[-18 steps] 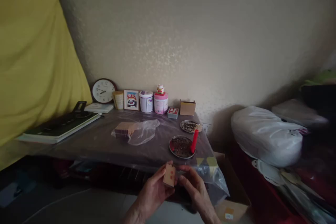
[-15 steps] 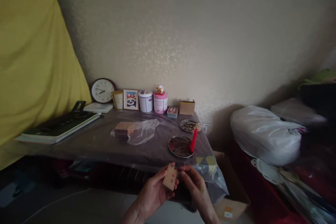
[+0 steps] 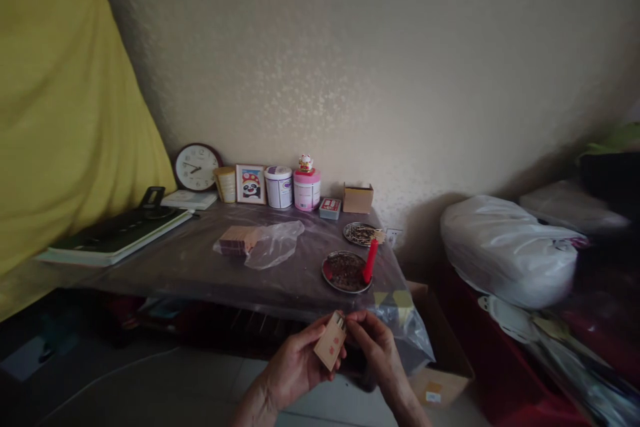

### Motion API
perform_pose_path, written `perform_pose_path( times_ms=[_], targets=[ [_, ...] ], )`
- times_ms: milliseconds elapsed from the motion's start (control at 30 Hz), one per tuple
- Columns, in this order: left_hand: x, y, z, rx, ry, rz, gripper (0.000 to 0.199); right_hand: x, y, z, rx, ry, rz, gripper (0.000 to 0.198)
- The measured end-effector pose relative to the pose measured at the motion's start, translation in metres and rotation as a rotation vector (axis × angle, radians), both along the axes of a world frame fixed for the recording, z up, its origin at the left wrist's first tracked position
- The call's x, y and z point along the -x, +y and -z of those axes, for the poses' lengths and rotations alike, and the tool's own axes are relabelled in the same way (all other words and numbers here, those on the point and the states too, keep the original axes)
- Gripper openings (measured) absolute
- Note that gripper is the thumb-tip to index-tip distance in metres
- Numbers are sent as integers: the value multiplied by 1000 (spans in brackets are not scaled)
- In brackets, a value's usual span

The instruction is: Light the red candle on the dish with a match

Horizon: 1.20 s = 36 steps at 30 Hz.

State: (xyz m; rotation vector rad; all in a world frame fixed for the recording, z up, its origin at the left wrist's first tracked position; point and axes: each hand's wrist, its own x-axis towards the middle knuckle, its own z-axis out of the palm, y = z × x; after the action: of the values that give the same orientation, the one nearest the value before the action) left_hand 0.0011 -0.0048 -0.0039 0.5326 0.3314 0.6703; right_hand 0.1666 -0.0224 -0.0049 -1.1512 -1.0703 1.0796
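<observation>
The left hand [image 3: 295, 367] is holding a small tan cardboard matchbox with red print [image 3: 331, 345] in front of the near edge of the bench [image 3: 200, 267], its fingers and thumb closed around the box's lower half. The right hand [image 3: 377, 347] is meeting the box at its upper end, where the drawer is showing slightly open; its fingertips are pinching there, though what they are gripping is too small to tell. Both hands are hanging over bare floor, just clear of the bench's front edge.

On the bench, covered in clear plastic sheeting, a round metal dish of dark bits [image 3: 345, 272] is sitting nearest the hands, close to the front right corner, with a red candle [image 3: 371, 260] leaning at its right rim. A second smaller metal dish [image 3: 361, 234] is lying behind it. A crumpled clear plastic bag holding a brown block [image 3: 260, 245] is resting mid-bench with open surface around it. Along the wall edge are standing a round clock [image 3: 196, 167], a panda picture [image 3: 251, 184], a white tin [image 3: 279, 187] and a pink tin [image 3: 307, 189]. To the right, a bulky white plastic bag [image 3: 507, 250] is crowding the space beside the bench.
</observation>
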Motion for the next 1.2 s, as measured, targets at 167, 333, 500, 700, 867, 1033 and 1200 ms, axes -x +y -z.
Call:
perform_pose_path(
  times_ms=[167, 333, 500, 700, 867, 1033, 1200],
  targets=[
    [0, 2, 0, 28, 15, -2, 43, -3, -1, 5, -34, -135, -16, 26],
    [0, 7, 6, 58, 62, -11, 37, -6, -6, -2, -124, -477, -40, 20],
    [0, 7, 9, 49, 168, 9, 32, -5, -9, -9, -161, -655, -60, 14],
    [0, 7, 10, 65, 226, 56, 27, -6, -9, -9, -144, -722, -47, 15],
    [1, 9, 10, 66, 243, 49, 31, -8, -12, -13, -213, -702, -138, 16],
    [3, 10, 10, 68, 276, 98, 35, -7, -11, -12, -187, -744, -185, 12],
    [3, 11, 11, 63, 304, 108, 35, -8, -12, -12, -199, -783, -200, 19]
  ],
)
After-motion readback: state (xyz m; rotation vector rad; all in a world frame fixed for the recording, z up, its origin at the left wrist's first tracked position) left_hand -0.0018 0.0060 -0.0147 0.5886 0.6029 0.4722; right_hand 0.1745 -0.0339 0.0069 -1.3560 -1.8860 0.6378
